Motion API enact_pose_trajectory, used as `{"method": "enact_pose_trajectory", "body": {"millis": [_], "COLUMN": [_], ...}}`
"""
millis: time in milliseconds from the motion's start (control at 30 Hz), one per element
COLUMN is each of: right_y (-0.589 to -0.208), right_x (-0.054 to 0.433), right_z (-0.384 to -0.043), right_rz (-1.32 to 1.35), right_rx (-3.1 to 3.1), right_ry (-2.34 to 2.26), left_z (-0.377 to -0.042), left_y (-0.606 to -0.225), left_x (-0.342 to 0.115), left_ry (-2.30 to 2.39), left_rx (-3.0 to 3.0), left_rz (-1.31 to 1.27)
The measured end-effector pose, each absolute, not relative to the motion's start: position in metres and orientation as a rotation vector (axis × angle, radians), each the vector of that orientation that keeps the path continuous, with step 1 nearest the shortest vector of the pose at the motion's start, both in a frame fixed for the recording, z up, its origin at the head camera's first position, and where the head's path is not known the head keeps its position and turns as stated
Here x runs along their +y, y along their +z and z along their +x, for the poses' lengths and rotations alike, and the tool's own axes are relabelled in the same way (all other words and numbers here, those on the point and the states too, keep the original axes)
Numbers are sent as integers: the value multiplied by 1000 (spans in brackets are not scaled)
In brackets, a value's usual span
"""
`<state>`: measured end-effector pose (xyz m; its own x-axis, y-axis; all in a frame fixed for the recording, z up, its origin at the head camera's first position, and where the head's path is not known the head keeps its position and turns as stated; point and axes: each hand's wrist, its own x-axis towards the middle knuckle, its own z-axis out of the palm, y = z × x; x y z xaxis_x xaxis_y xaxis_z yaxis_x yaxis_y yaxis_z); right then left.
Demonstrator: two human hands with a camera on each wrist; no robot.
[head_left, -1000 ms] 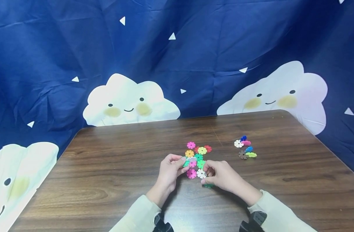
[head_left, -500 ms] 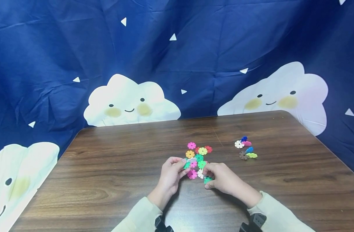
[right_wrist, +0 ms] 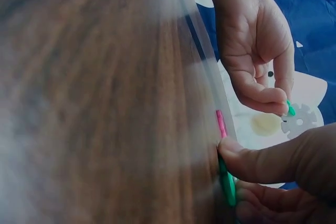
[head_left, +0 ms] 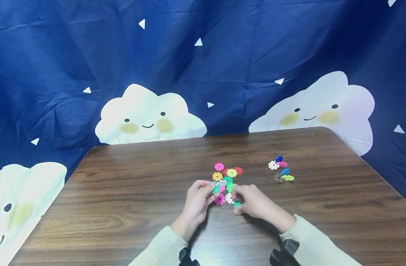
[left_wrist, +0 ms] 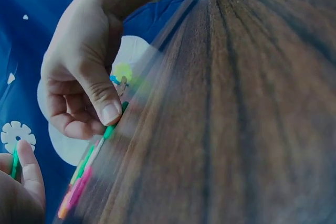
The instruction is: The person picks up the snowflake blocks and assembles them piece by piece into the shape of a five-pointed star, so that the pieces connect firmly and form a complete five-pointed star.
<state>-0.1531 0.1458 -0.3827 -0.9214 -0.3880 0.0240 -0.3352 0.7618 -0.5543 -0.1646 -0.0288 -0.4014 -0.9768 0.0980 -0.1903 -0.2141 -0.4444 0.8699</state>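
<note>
My left hand [head_left: 197,201] pinches a green notched snowflake disc [head_left: 216,189], joined to a pale grey-white one [head_left: 221,183]; in the right wrist view this pale disc [right_wrist: 300,121] stands off the green one. Opposite, my right hand [head_left: 256,202] holds another green disc [head_left: 236,204] between thumb and fingers, close to a white disc [head_left: 229,198]. The left wrist view has this green disc [left_wrist: 108,131] low at the tabletop, under the thumb. Around both hands lie flat coloured discs, among them a pink one [head_left: 220,199] and an orange one [head_left: 217,176].
At the right of the wooden table [head_left: 139,177] are more discs: a white one [head_left: 273,165], a brown one [head_left: 278,178], a lime one [head_left: 288,178] and several others. Beyond the table hangs a blue cloth [head_left: 222,55] with clouds.
My right hand's green disc has moved slightly up and left, against the white disc, which has shifted a little left. The left hand keeps its hold and has barely moved.
</note>
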Motion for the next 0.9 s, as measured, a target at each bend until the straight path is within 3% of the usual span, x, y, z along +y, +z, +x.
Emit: {"method": "enact_pose_trajectory", "body": {"millis": [900], "right_y": [-381], "right_x": [130], "right_z": [-151], "right_rz": [-558], "right_rx": [2936], "right_ry": [-661], "left_z": [-164], "left_y": [-403], "left_x": [-23], "left_ry": [2507], "left_rx": [1531], "left_rz": [-159]}}
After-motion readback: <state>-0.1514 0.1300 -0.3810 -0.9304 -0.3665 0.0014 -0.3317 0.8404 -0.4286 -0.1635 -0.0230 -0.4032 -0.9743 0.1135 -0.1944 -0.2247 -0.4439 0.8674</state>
